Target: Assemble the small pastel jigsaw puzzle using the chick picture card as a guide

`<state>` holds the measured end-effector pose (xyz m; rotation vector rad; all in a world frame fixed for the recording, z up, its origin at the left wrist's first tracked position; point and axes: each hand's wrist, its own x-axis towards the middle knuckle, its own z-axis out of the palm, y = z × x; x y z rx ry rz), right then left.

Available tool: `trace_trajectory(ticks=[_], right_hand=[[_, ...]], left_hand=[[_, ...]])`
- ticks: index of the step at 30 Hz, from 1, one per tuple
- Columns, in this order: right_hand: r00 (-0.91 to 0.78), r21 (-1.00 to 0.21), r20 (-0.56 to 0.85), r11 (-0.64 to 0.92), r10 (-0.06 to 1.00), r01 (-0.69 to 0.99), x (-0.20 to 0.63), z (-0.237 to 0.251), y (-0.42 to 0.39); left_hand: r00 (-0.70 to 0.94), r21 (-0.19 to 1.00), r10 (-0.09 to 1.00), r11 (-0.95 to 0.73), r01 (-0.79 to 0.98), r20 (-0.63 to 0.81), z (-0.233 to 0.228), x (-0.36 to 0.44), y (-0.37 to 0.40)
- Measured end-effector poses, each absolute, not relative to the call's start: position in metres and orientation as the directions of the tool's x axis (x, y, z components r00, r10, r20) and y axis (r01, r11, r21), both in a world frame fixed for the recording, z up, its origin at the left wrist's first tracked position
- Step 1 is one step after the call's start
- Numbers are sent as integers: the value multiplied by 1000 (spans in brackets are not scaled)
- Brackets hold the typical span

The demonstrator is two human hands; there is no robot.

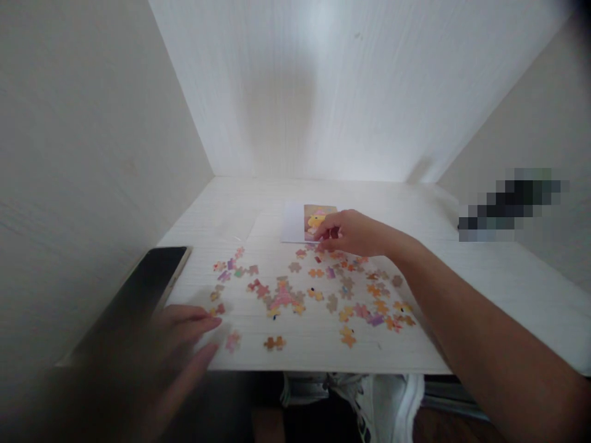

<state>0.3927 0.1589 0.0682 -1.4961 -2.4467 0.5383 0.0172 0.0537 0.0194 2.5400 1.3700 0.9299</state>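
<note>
Several small coloured jigsaw pieces [318,294] lie scattered over a white desk [508,277]. My right hand [351,232] reaches across them to the far side, its fingertips pinched together at a small piece beside a white card with a yellow picture [300,220]. Whether the fingers hold that piece is unclear. My left hand [180,347] lies flat and spread at the desk's near left edge, holding nothing, its fingertips close to a pink piece [233,340] and an orange piece [217,311].
A dark phone or tablet [152,280] lies at the left side of the desk. White walls close in the desk at left, back and right. A blurred dark object [508,206] sits at the right. A white shoe [388,400] shows below the front edge.
</note>
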Motion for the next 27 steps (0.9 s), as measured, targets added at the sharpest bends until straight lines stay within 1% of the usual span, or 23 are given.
trace_trajectory(ticks=[3,6,8,11,15,17,21,22,24,27], right_hand=[[-517,-394,76,502,853,770,372,59,156],[-555,-356,84,545,828,759,362,51,154],[-572,-358,62,554,818,752,361,48,154],[-562,-389,29,527,827,756,364,46,156],[-487,-481,-55,404,871,778,366,47,154],[-469,-508,-82,368,879,779,366,48,152],[-487,-528,-14,407,873,745,364,50,151],[-484,-560,0,401,875,725,363,50,151],[-474,-669,-1,351,881,655,361,50,151],[-486,-857,-49,213,873,469,356,50,151]], left_hand=[[435,317,789,-586,746,434,23,20,55],[430,339,798,-579,741,423,28,25,54],[415,366,810,-565,739,413,31,28,53],[406,383,815,-561,734,414,34,31,53],[404,393,819,-556,732,407,34,30,54],[401,398,821,-554,731,406,34,30,54],[399,405,812,-566,718,426,35,31,55],[399,406,812,-566,717,426,35,31,55],[397,412,817,-561,718,419,35,31,55],[396,413,820,-557,721,414,35,30,54]])
